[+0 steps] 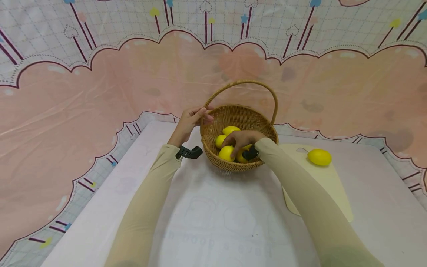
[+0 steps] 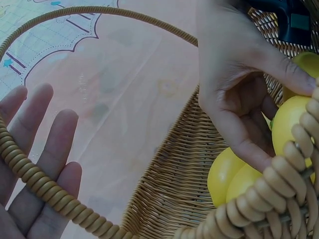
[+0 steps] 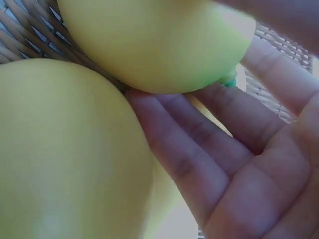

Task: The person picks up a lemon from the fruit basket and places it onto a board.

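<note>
A brown wicker basket (image 1: 230, 165) with a tall arched handle (image 1: 247, 82) holds several yellow lemons. My left hand (image 1: 191, 120) is at the handle's left foot. In the left wrist view its fingers (image 2: 59, 139) are fairly straight, and the handle crosses in front of them. My right hand (image 1: 245, 138) reaches down into the basket and grips a lemon (image 1: 227, 153) near the front rim, thumb on one side and fingers on the other. That lemon's green tip shows in the right wrist view, with another lemon (image 3: 70, 149) close beside the fingers.
To the basket's right, a cream cutting board (image 1: 320, 189) lies on the white table (image 1: 213, 222), partly hidden by my right sleeve (image 1: 300, 185). One more lemon (image 1: 319, 157) rests near its far end. A patterned pink cloth (image 1: 160, 81) hangs behind the table.
</note>
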`<state>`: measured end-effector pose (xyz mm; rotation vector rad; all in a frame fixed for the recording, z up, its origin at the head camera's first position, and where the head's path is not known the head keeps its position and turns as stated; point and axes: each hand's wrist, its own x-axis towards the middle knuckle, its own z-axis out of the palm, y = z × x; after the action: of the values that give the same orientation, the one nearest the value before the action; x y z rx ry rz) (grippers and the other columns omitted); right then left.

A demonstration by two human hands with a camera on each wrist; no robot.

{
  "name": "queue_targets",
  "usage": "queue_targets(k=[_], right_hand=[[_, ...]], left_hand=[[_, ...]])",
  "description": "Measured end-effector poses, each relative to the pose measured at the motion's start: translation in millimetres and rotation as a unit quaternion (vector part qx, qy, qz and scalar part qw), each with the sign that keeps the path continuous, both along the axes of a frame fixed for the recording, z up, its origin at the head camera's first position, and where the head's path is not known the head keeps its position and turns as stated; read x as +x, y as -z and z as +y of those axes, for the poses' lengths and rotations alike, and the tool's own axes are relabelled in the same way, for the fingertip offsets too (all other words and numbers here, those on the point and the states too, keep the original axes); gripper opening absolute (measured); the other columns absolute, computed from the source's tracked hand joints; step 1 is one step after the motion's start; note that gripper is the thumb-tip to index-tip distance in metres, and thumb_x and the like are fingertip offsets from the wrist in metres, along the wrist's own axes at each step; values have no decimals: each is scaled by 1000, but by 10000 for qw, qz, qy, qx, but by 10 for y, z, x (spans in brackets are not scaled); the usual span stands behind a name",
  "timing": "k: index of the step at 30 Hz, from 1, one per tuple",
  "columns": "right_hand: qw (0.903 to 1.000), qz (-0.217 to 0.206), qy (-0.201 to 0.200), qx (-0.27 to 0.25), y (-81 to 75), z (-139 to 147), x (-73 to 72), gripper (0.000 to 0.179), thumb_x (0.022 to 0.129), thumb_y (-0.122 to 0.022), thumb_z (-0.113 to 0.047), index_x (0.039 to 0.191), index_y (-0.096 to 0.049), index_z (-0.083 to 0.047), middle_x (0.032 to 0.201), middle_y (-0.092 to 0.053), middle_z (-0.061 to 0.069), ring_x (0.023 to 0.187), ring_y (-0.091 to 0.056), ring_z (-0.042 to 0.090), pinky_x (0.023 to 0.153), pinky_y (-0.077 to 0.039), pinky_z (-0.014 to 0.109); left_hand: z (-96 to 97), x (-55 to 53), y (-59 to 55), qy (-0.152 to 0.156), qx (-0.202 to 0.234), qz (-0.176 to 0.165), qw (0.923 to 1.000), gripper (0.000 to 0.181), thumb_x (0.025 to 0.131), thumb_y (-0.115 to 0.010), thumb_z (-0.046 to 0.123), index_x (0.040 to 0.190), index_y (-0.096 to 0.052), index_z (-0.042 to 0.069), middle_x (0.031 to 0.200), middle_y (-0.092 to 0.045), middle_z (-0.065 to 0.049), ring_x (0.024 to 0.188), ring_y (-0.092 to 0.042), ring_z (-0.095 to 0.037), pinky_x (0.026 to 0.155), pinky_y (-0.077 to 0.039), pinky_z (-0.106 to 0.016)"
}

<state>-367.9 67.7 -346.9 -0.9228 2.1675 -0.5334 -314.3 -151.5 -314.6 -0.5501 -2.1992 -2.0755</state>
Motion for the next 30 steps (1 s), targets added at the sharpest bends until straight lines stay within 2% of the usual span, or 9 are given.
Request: queue_targets(k=[8, 10, 17, 25, 30], right_hand=[[9999, -45, 37, -96, 5, 25, -32, 46, 85, -70, -20, 128, -58, -11, 140, -48, 12, 132, -43, 31, 111, -34, 45], [9999, -47, 34, -86, -2, 22, -35, 46, 84, -71, -20, 128, -58, -10, 139, -49, 12, 131, -44, 30, 111, -35, 44], [9996, 236, -21, 141, -35, 6, -18, 53, 79, -76, -23, 127, -59, -8, 135, -54, 9, 130, -44, 26, 111, -34, 42], [9993, 199, -250, -168, -55, -22, 12, 48, 78, -76, -12, 123, -60, -6, 131, -58, 10, 126, -50, 26, 110, -37, 39], [9989, 322, -246, -240, -65, -32, 33, 48, 77, -78, -13, 121, -61, -7, 129, -59, 10, 123, -52, 25, 108, -39, 39]], left_hand=[[-8, -16, 5, 21, 61, -27, 10000, 38, 100, -45, 25, 121, -57, -3, 74, -71, 9, 82, -71, -15, 82, -56, -28], [-17, -28, 9, 28, 86, -16, 10000, 38, 100, -45, 25, 121, -57, -3, 74, -71, 9, 83, -71, -17, 81, -56, -29], [-44, -60, 17, 108, 197, -50, 9997, 36, 100, -45, 25, 120, -59, -1, 74, -71, 8, 76, -71, -10, 80, -56, -29], [-85, -117, 25, 143, 190, -23, 9997, 34, 99, -45, 25, 118, -61, 2, 74, -71, 8, 76, -71, -10, 79, -55, -27], [-104, -130, 28, 162, 143, -64, 9997, 35, 99, -46, 27, 120, -61, 3, 75, -71, 9, 78, -71, -10, 83, -54, -29]])
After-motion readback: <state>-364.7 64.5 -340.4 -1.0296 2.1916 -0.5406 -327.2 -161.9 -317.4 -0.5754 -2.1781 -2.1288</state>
